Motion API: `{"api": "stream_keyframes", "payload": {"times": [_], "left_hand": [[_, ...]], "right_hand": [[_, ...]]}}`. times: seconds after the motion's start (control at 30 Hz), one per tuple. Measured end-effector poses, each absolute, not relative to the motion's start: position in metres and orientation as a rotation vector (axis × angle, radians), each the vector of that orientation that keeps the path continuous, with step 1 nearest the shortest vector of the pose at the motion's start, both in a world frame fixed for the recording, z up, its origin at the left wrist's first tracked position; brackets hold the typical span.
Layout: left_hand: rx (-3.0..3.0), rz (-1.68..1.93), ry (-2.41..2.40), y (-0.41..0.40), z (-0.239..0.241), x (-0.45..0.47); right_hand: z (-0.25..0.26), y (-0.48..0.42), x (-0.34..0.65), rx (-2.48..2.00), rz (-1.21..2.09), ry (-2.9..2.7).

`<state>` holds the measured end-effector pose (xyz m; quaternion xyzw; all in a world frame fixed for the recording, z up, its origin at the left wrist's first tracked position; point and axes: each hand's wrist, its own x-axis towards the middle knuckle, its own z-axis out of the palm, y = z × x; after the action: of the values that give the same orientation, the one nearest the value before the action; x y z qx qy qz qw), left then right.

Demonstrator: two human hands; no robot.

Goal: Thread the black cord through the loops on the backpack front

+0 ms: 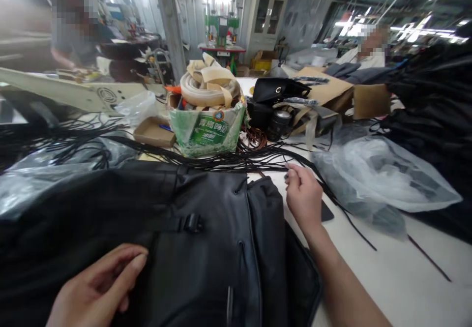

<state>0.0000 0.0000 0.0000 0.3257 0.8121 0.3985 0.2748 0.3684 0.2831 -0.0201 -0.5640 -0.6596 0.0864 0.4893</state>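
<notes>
A black backpack (206, 204) lies across the table in front of me, with a buckle (193, 222) on its strap and thin cord at eyelets along its right part. My left hand (99, 285) is over the bag's near left side, thumb and forefinger closed together; whether fabric is between them I cannot make out. Beyond the bag's right edge, my right hand (305, 192) pinches at the edge of a bundle of long black cords (221, 161), apparently on one cord. The tips of its fingers are small and partly hidden.
Behind the cords stand a green box (208, 133) with rolled webbing (210, 88), a small cardboard tray (154, 131) and a black handbag (278, 91). Clear plastic bags (391, 174) lie at right beside piled black material (435, 86). Two people are farther back, left and right.
</notes>
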Motion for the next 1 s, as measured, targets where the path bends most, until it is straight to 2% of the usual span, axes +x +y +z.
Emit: {"api": "stream_keyframes", "payload": {"times": [0.17, 0.4, 0.6, 0.77, 1.0], "left_hand": [[0.927, 1.061, 2.065, 0.018, 0.028, 0.008], [0.939, 1.135, 1.993, 0.022, 0.028, 0.012], [0.973, 1.189, 1.905, 0.025, 0.028, 0.010], [0.965, 1.203, 1.860, 0.027, 0.028, 0.008], [0.948, 1.252, 1.840, 0.031, 0.022, 0.007]], "right_hand": [[-0.001, 0.272, 0.359, -1.267, 0.355, -1.540], [0.061, 0.219, 0.348, -0.858, 0.641, -1.566], [0.112, 0.124, 0.310, -0.520, 0.858, -2.243], [0.093, 0.100, 0.272, -0.644, 0.723, -2.624], [0.070, 0.109, 0.275, -0.827, 0.590, -2.674]]}}
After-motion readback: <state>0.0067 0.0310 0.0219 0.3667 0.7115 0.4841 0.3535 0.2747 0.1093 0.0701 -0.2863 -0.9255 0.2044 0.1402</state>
